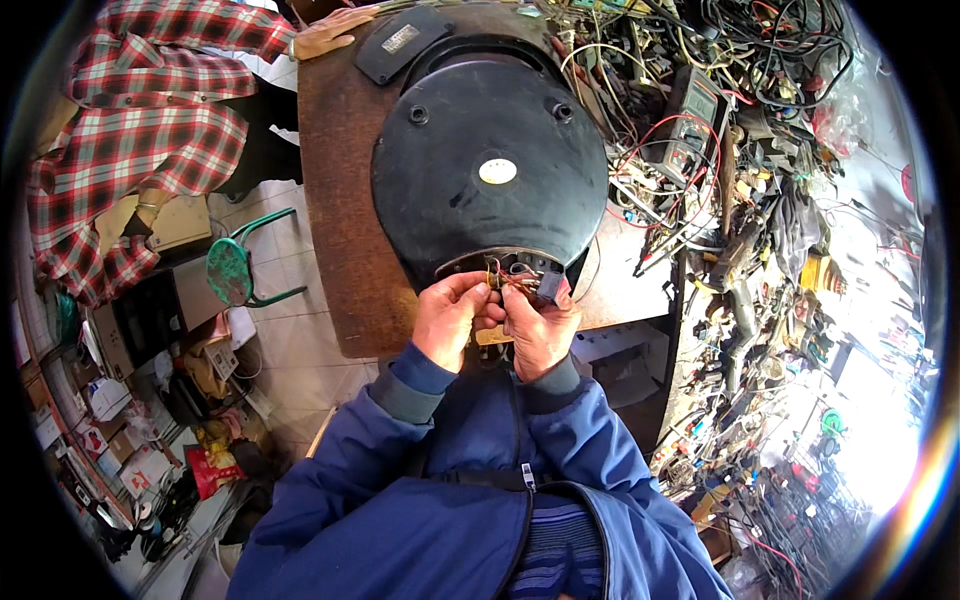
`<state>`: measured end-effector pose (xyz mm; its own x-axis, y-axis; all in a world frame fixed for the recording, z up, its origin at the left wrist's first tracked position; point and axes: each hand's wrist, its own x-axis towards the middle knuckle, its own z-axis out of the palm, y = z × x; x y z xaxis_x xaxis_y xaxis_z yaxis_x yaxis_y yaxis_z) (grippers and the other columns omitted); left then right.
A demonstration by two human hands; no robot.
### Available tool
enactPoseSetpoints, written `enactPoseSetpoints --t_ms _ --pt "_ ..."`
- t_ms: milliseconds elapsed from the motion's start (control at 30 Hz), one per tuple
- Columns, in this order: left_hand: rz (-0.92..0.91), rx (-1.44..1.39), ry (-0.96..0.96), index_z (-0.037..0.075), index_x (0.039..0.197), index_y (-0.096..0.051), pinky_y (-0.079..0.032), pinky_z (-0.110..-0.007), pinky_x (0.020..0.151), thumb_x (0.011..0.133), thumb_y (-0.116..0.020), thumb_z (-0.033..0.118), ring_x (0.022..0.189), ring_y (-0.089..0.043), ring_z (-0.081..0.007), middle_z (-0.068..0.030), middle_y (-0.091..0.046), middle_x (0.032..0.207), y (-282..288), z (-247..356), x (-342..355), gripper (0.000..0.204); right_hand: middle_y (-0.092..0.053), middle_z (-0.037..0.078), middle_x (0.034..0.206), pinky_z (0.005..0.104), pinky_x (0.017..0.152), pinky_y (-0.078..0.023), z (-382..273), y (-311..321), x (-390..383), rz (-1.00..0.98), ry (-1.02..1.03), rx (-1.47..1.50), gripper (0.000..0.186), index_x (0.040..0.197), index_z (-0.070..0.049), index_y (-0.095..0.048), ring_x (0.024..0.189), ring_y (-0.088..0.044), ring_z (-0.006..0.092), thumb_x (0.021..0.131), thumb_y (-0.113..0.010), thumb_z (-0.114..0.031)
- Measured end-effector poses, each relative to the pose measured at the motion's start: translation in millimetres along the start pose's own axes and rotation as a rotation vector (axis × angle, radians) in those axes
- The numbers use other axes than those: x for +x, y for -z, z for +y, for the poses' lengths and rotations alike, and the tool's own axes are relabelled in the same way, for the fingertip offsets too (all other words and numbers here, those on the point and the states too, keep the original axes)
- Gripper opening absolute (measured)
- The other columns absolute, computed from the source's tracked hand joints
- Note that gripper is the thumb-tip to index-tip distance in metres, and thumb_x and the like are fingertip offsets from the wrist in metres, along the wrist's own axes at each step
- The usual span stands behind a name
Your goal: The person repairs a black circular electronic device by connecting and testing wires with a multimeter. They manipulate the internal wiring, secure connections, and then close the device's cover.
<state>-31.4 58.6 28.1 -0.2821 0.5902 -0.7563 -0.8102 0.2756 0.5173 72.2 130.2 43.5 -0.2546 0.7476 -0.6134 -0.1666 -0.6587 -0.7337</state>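
Observation:
A large round black appliance with an oval light label lies on a brown wooden table. Its near edge has an open recess holding a bundle of thin coloured wires and a grey box-like part. My left hand is closed, thumb and fingertips pinched on the wires at the recess. Just right of it, my right hand grips among the wires, its fingers beside the grey part and partly hidden.
A co-worker in a checked shirt stands left, one hand by a black panel. A green stool stands on the floor. Tangled cables, a meter and piled parts line the right; clutter fills the lower left.

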Motion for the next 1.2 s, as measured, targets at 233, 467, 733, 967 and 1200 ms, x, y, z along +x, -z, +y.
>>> enactPoseSetpoints --t_ms 233,467,733,967,1200 --pt "-0.098 -0.061 0.129 -0.005 0.118 -0.067 -0.054 -0.026 0.063 0.105 -0.055 0.007 0.068 -0.063 -0.0101 -0.0050 -0.071 0.090 -0.6 3.3 4.7 0.021 -0.064 0.003 0.066 0.0277 0.044 -0.046 6.6 1.7 7.8 -0.053 -0.001 -0.167 0.006 0.088 0.002 -0.065 0.051 -0.059 0.0107 0.089 -0.062 0.007" --pt "-0.095 -0.340 0.098 -0.005 0.120 -0.065 -0.050 -0.026 0.066 0.105 -0.054 0.008 0.069 -0.059 -0.0109 -0.0046 -0.069 0.090 -5.7 -8.9 4.0 0.023 -0.068 0.007 0.068 0.0272 0.044 -0.049 -8.0 -5.4 10.8 0.017 0.017 -0.252 0.009 0.085 0.006 -0.068 0.051 -0.061 0.0100 0.089 -0.060 0.004" --pt "-0.124 -0.325 0.096 -0.001 0.115 -0.065 -0.048 -0.024 0.064 0.105 -0.056 0.012 0.068 -0.056 -0.0093 -0.0013 -0.065 0.086 -4.3 -11.4 5.0 0.019 -0.072 0.009 0.077 0.0272 0.051 -0.052 9.1 8.7 26.5 0.097 0.065 -0.426 0.013 0.092 0.008 -0.070 0.057 -0.064 0.0111 0.086 -0.065 -0.002" --pt "-0.202 -0.353 0.214 0.001 0.111 -0.066 -0.045 -0.024 0.060 0.106 -0.055 0.015 0.064 -0.054 -0.0087 0.0001 -0.063 0.083 10.6 4.1 7.3 0.018 -0.068 0.007 0.072 0.0247 0.047 -0.046 -14.9 10.5 23.5 -0.093 -0.096 -0.466 0.017 0.095 0.008 -0.069 0.055 -0.061 0.0095 0.089 -0.065 -0.008" --pt "-0.160 -0.252 0.194 0.003 0.118 -0.063 -0.049 -0.026 0.064 0.104 -0.058 0.015 0.067 -0.059 -0.0108 -0.0020 -0.066 0.089 13.5 4.5 5.6 0.019 -0.067 0.008 0.082 0.0229 0.040 -0.038 -16.2 24.6 28.2 -0.233 -0.302 -0.144 0.013 0.099 0.005 -0.066 0.051 -0.055 0.0090 0.096 -0.060 -0.006"
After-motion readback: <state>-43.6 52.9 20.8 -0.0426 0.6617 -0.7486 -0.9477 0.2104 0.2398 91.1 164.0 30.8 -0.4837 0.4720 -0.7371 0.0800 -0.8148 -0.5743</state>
